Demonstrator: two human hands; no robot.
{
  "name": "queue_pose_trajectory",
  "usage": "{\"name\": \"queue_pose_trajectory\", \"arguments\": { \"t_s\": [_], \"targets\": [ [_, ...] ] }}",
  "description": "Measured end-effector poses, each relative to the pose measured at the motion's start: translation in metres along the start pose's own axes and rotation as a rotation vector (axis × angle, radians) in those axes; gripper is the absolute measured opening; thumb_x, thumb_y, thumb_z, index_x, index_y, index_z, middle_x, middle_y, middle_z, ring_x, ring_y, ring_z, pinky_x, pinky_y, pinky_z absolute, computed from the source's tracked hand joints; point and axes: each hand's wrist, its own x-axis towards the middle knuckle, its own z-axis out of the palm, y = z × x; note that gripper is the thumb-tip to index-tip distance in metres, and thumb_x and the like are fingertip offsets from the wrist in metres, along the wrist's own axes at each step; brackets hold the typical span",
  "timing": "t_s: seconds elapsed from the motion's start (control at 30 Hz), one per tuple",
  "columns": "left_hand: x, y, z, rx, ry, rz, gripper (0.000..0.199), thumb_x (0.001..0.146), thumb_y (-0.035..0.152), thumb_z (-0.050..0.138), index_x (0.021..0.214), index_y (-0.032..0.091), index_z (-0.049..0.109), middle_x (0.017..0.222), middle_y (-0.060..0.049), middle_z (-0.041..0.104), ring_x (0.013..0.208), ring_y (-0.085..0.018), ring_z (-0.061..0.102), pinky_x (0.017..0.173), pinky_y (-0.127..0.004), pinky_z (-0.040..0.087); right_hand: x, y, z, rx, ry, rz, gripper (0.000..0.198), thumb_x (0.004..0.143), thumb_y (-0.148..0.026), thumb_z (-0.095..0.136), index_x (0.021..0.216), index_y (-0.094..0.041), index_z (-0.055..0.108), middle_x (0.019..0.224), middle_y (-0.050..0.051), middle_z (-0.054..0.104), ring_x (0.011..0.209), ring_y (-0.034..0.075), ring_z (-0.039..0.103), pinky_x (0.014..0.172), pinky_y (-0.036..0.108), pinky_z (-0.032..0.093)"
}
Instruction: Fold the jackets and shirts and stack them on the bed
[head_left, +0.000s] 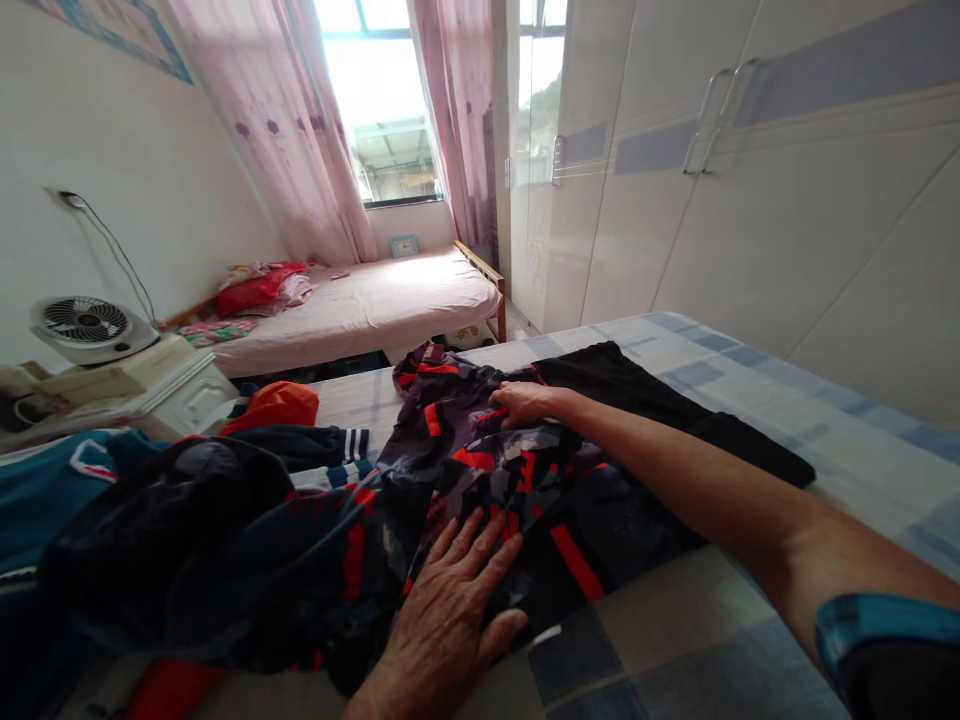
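left hand point(450, 610) flat on patterned jacket point(480, 470) — right hand point(525, 402) gripping farther up

1. At lower centre, we press our left hand point(450, 620) flat on the dark red-patterned garment point(487, 480).
2. At mid-frame, our right hand point(525, 403) grips its far edge.
3. A black cloth point(675, 400) lies to the right.

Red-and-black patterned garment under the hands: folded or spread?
Spread, still rumpled: the patterned garment lies open across the bed, left hand flat on it, right hand farther up.
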Motion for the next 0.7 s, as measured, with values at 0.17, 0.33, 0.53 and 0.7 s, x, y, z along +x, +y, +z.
{"name": "queue_pose_trajectory", "arguments": {
  "t_s": [0.17, 0.33, 0.53, 0.7],
  "targets": [
    [-0.001, 0.001, 0.0, -0.039, 0.013, -0.002, 0.067, 0.088, 0.052, 0.046, 0.146, 0.033, 0.019, 0.153, 0.001, 0.025, 0.141, -0.025, 0.021, 0.112, -0.049, 0.028, 0.003, -0.013, -0.023, -0.094, 0.159, -0.012, 0.035, 0.073, -0.013, 0.056, 0.107, -0.016, 0.061, 0.109, 0.01, 0.064, 0.1, 0.025, 0.059, 0.08, 0.032, 0.046],
    [-0.002, -0.001, 0.003, -0.052, 0.024, -0.005, 0.067, 0.088, 0.05, 0.047, 0.146, 0.032, 0.021, 0.153, 0.0, 0.026, 0.141, -0.026, 0.021, 0.112, -0.051, 0.029, -0.023, -0.015, -0.092, -0.007, 0.921, -0.076, 0.029, 0.081, -0.016, 0.048, 0.11, -0.016, 0.051, 0.114, 0.008, 0.056, 0.104, 0.023, 0.053, 0.088, 0.039, 0.045],
    [-0.003, -0.001, 0.002, -0.047, 0.037, -0.006, 0.066, 0.088, 0.048, 0.047, 0.146, 0.033, 0.019, 0.152, 0.001, 0.026, 0.14, -0.026, 0.023, 0.111, -0.051, 0.029, -0.138, 0.012, -0.101, 0.202, 1.081, -0.201, 0.014, 0.078, -0.03, 0.059, 0.088, -0.024, 0.051, 0.124, 0.003, 0.053, 0.108, 0.021, 0.054, 0.092, 0.038, 0.046],
    [-0.004, -0.001, 0.006, -0.033, 0.07, -0.011, 0.064, 0.088, 0.05, 0.045, 0.145, 0.035, 0.021, 0.151, 0.003, 0.029, 0.138, -0.027, 0.029, 0.109, -0.05, 0.033, -0.223, 0.074, -0.027, 0.229, 0.634, 0.084, 0.019, 0.074, -0.046, 0.062, 0.072, -0.027, 0.057, 0.122, 0.006, 0.057, 0.111, 0.028, 0.055, 0.095, 0.043, 0.045]
  ]
}}
